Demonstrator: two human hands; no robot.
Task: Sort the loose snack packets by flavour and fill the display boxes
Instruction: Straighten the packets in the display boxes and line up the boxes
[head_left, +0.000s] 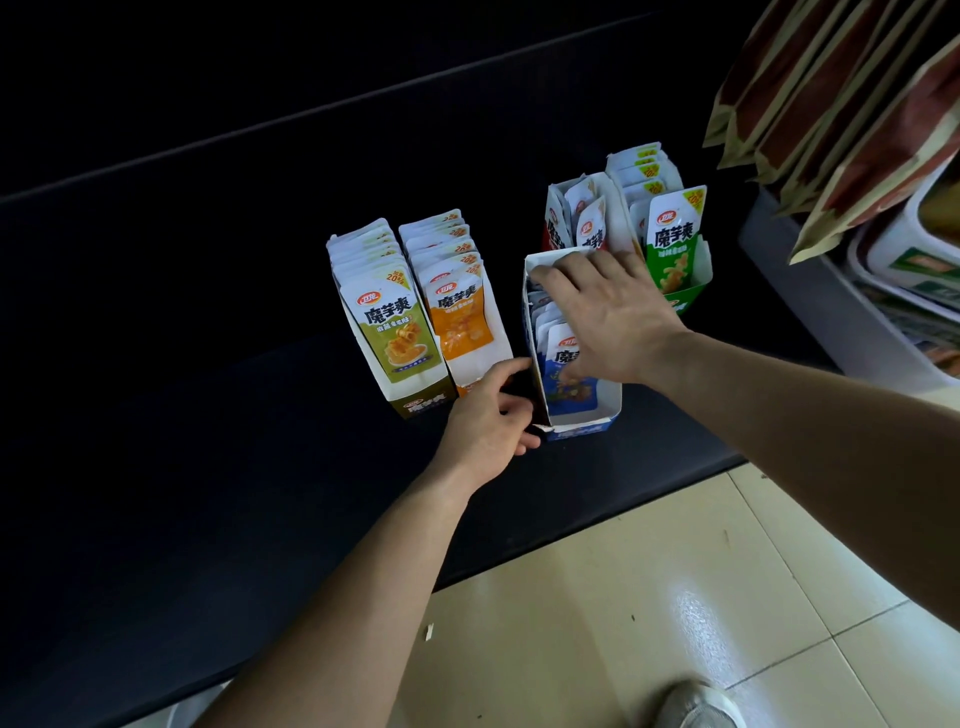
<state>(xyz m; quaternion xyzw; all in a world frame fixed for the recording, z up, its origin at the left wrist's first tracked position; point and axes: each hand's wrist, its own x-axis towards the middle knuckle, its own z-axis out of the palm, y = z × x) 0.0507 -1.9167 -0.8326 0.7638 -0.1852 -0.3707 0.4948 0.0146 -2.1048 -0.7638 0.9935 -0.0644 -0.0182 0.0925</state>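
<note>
Left hand (485, 415) grips blue box (584, 429) at 9 o'clock wall; right hand (608, 317) flat on blue packets (557, 349), grasping nothing: press evenly.

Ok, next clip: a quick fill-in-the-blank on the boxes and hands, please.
The left hand grips the ____ box; the right hand rests on its packets.
Between the olive box and the blue box stands the ____ box.
Behind the blue box, beside the bright green box, stands the ____ box.
Missing words: blue; orange; red.
</note>
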